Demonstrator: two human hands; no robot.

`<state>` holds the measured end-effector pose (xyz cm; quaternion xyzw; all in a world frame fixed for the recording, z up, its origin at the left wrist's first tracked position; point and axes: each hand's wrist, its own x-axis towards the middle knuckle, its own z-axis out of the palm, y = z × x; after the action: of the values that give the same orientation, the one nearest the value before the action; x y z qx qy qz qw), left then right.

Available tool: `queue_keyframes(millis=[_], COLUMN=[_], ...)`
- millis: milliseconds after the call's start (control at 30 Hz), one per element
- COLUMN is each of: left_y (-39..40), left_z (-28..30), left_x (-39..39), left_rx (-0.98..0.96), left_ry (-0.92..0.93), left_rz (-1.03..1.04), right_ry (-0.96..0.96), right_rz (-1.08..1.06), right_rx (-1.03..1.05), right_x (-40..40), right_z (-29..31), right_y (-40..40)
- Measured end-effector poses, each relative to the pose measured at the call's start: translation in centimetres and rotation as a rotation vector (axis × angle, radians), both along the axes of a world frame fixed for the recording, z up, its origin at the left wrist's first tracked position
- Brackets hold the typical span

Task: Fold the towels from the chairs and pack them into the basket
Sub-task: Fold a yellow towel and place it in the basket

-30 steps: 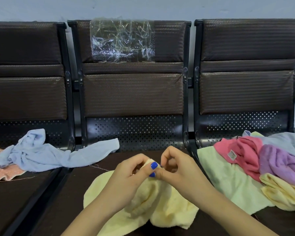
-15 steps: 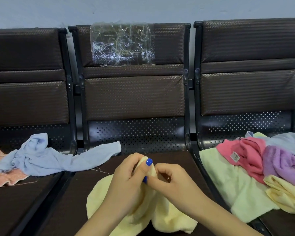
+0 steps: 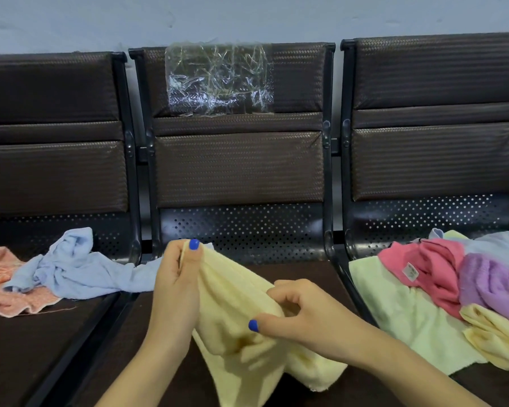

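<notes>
I have the pale yellow towel (image 3: 241,312) over the seat of the middle chair (image 3: 238,168), part lifted and part heaped on the cushion. My left hand (image 3: 178,286) pinches one corner up high between thumb and fingers; my right hand (image 3: 303,312) is curled into the cloth lower down, along what I take to be the same edge. So both grips are grasping the towel.

It looks light, soft and limp: it sags between my hands and bunches below them. I judge it will not hold a shape, so corners and hems are the places to take it, with the edge pulled taut before each fold. The pile should give enough friction that it won't slip.

The chair seats are dark, flat and smooth-looking, fair for laying a towel flat. On the left seat lie a blue towel (image 3: 71,268) and a peach towel (image 3: 9,283), crumpled and overlapping. The right seat carries a heap: green towel (image 3: 400,312), pink towel (image 3: 435,265), purple towel (image 3: 494,283) and others. A clear plastic sheet (image 3: 218,79) clings to the middle backrest. I can't see the basket.
</notes>
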<state>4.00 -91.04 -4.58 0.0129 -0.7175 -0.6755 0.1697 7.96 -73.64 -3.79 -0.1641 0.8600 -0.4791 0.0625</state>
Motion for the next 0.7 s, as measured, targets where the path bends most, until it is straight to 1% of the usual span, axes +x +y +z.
queue_keyframes(millis=[67,167,233,300,500,600,700], left_y=[-0.5,-1.2,-1.7,-2.2,-3.8,-4.9,-5.1], left_z=[0.2,0.3,0.1,-0.1,-0.8,-1.4,-1.6], left_x=[-0.3,-0.8,-1.1,-1.4,-2.1,-2.5,-2.3], left_rx=[0.063,0.097,0.116,0.152,0.264,0.289,0.288], left_ry=[-0.019,0.004,0.019,0.022,-0.032,-0.059,-0.085], left_rz=[0.003,0.022,0.061,0.093,0.221,0.284,0.298], right_ry=[0.072,0.154,0.107,0.060,0.041,0.038,0.005], right_rz=[-0.029,-0.077,-0.059,-0.041,-0.084,-0.119,-0.138], right_rx=[0.074,0.186,0.242,0.246,0.320,0.333,0.323], right_x=[-0.1,-0.2,0.0,0.1,-0.3,-0.6,-0.7], right_z=[0.6,1.6,2.2,2.4,2.0,1.4,0.7], right_y=[0.8,2.2,3.1,3.9,6.5,7.9,8.9])
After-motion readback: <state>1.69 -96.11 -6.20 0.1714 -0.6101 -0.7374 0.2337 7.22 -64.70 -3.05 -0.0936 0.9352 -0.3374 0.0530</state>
